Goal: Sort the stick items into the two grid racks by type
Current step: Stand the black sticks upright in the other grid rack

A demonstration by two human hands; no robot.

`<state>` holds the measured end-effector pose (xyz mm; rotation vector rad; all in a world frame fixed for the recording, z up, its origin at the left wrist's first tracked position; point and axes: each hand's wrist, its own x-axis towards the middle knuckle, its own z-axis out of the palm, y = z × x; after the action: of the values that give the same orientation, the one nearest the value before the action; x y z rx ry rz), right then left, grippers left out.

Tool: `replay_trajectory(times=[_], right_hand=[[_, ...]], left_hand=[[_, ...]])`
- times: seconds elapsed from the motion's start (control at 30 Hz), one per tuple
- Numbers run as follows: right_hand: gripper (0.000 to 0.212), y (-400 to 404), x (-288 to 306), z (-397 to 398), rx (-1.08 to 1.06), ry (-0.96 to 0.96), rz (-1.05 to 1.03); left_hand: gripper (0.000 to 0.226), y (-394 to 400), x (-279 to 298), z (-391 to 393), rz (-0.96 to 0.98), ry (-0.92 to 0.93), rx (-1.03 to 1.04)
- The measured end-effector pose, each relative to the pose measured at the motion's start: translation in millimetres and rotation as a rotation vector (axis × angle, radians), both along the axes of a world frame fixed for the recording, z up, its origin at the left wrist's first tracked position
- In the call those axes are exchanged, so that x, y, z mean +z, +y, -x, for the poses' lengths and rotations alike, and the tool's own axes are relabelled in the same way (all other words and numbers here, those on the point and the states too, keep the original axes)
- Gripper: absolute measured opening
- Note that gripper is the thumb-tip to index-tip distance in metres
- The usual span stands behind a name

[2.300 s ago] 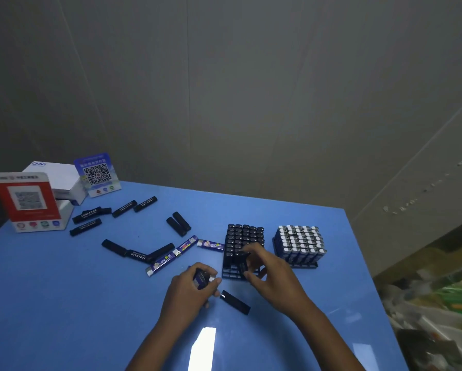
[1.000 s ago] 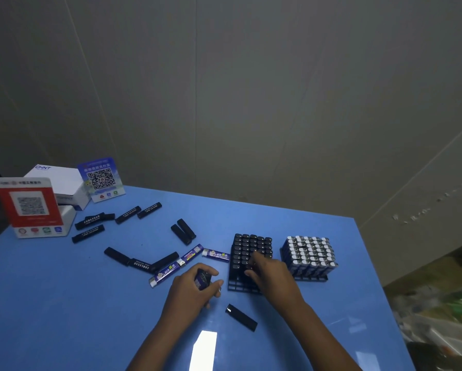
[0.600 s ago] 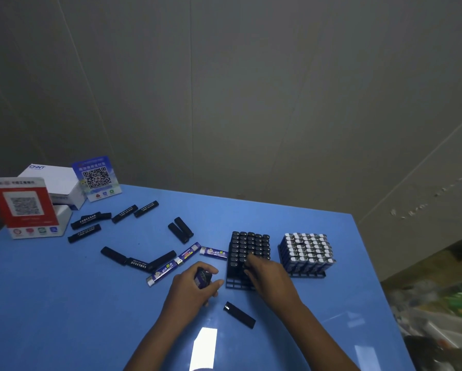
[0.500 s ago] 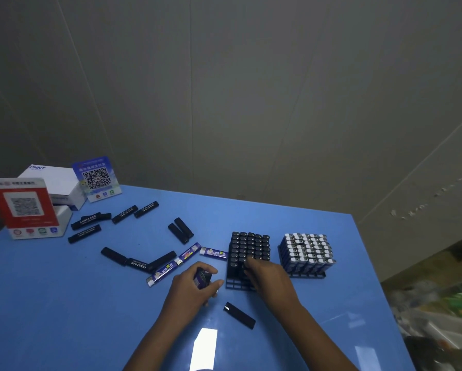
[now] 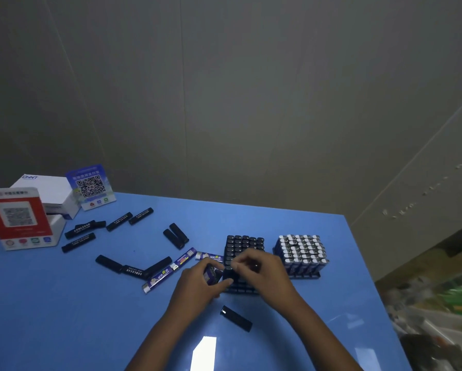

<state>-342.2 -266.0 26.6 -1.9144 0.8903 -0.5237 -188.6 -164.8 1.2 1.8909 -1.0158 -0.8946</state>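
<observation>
Blue table [image 5: 63, 317], seen from above and behind the hands. Two grid racks stand side by side near table centre. The black rack [image 5: 244, 243] holds black sticks standing upright; at its 3 o'clock, just beside it but apart, the second rack [image 5: 300, 254] is filled with blue-and-white sticks, white caps up.

Right hand [image 5: 262, 274] sits over the near half of the black rack, fingers curled, thumb and forefinger pinched on a black stick [image 5: 228, 271] at the rack's near-left corner. Left hand [image 5: 200, 285] rests on the table at the rack's 9 o'clock, closed around a blue stick [image 5: 211, 274], only its end showing.

Loose black stick [image 5: 236, 318] lies flat at 6 o'clock from the black rack, between the forearms. Two blue-and-white sticks [image 5: 171, 270] lie end to end at the left hand's 10 o'clock; a third [image 5: 208, 256] touches the rack's left side. More black sticks [image 5: 133, 267] scatter toward 9 and 10 o'clock.

Far-left corner: red QR placard [image 5: 18, 218], white box [image 5: 53, 194], blue QR sign [image 5: 90, 186].
</observation>
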Motion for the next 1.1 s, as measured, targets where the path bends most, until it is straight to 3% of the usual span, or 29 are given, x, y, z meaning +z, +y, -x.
replay_trajectory(times=[0.23, 0.5, 0.8, 0.97, 1.1], right_hand=[[0.014, 16.2, 10.2, -6.1, 0.016, -0.051, -0.084], [0.010, 11.2, 14.9, 4.2, 0.021, -0.011, -0.252], [0.009, -2.8, 21.6, 41.3, -0.067, -0.093, -0.369], [0.032, -25.5, 29.7, 82.6, -0.174, -0.197, -0.359], [0.011, -44.0, 27.0, 119.5, -0.278, -0.312, -0.506]], left_hand=[[0.049, -12.8, -2.8, 6.6, -0.177, -0.255, -0.091], [0.037, -10.9, 0.4, 20.6, -0.165, -0.486, -0.161], [0.038, -20.0, 3.3, 44.1, -0.078, -0.360, -0.227], [0.026, -27.8, -4.8, 60.2, -0.024, -0.207, -0.177], [0.020, -35.3, -5.9, 83.4, -0.006, -0.143, -0.081]])
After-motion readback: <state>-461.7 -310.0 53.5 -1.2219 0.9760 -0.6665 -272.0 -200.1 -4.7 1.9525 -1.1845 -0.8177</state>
